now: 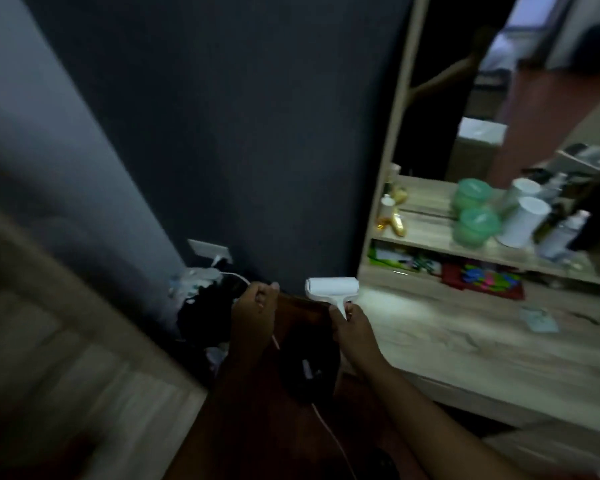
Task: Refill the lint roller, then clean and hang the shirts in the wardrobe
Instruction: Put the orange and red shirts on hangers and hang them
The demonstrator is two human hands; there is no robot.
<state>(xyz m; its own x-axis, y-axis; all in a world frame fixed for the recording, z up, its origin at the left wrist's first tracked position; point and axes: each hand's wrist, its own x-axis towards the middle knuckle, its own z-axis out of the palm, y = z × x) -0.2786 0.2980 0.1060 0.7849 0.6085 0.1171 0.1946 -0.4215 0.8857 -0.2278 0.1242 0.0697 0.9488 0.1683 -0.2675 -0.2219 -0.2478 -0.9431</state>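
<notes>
1. The right hand (352, 327) has its grip closed around the handle of the white lint roller (331, 289), whose roll stands up above the fist.
2. The left hand (255, 306) is curled, perhaps pinching a thin white cable (323, 424); blur hides what it holds.
3. On the right, the wooden worktop (465, 341); farther off, a shelf with green jars (477, 225) and a mirror (499, 81).
4. The dark wall (239, 116) lies far left.
</notes>
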